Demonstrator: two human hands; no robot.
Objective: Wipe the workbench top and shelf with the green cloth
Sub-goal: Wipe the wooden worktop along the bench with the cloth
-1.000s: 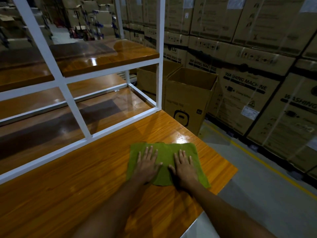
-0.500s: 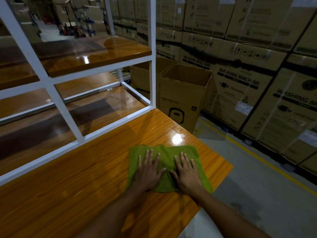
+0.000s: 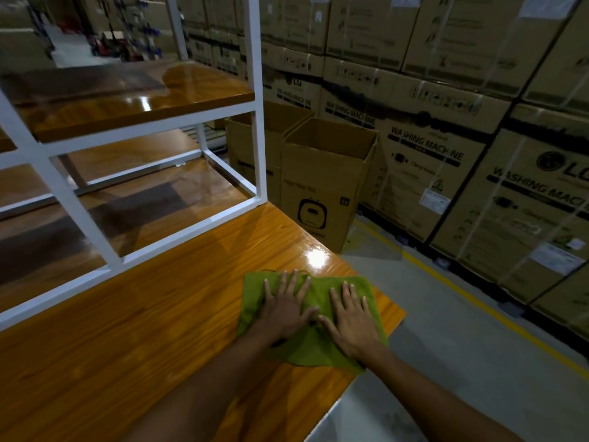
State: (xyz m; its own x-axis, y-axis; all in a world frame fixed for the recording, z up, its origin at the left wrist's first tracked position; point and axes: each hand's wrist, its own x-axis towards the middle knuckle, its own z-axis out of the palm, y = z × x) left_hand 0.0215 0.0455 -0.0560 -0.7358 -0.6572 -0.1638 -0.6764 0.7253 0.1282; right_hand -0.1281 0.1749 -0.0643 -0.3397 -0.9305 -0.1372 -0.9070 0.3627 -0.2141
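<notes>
The green cloth (image 3: 251, 298) lies spread flat on the glossy orange wooden workbench top (image 3: 143, 330), close to its right end. My left hand (image 3: 285, 309) and my right hand (image 3: 350, 317) press palm-down on the cloth side by side, fingers spread and pointing away from me. A wooden shelf (image 3: 134, 97) sits higher up at the back left inside a white metal frame (image 3: 255, 100). The cloth's middle is hidden under my hands.
The bench's right edge drops to a grey floor with a yellow line (image 3: 478, 304). Two open cardboard boxes (image 3: 322, 180) stand just beyond the bench end. Stacked washing machine cartons (image 3: 446, 129) wall off the right and back.
Both hands and the cloth have slid a little toward the right end of the bench, staying flat on the cloth. The view has shifted slightly.
</notes>
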